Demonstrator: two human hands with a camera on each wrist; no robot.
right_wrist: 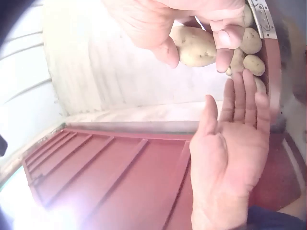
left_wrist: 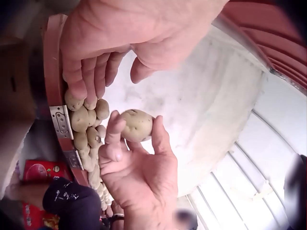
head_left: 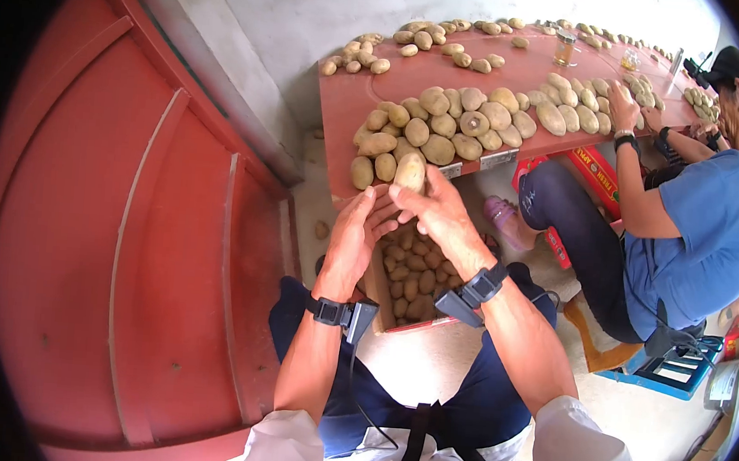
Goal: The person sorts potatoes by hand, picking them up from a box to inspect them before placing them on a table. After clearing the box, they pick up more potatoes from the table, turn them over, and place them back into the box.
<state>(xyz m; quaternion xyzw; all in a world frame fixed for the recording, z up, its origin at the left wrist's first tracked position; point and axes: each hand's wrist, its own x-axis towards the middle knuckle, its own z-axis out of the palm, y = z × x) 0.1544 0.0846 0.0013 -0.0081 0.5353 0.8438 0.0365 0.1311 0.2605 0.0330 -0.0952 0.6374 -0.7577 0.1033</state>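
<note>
1. You have the held potato in your right hand, pinched between thumb and fingers, above the box and just off the near edge of the red surface.
2. Your left hand holds nothing: its fingers are extended and spread slightly, palm turned up in the right wrist view, near the potato but apart from it.
3. Keep the pinch light and across the middle; a firm squeeze on a rounded skin would probably make it slip.
4. Hold your left palm close underneath, as a cup, in case the potato rolls out of the pinch.
5. If you turn it, roll it between thumb and fingers so that each face comes round to your eyes; the small dark specks and pits are best judged this way.
6. Mind the piled potatoes along the near edge; they lie against each other, and a knock could set one rolling off.
7. The held potato is a blunt oval, pale yellow-brown, its skin mostly smooth with shallow pits.
8. The piled ones vary from round to long, some dustier and browner.
9. Below, the open box holds many smaller-looking potatoes.
10. Metal hinge plates, flat and hard, sit on the surface's near edge.
</note>
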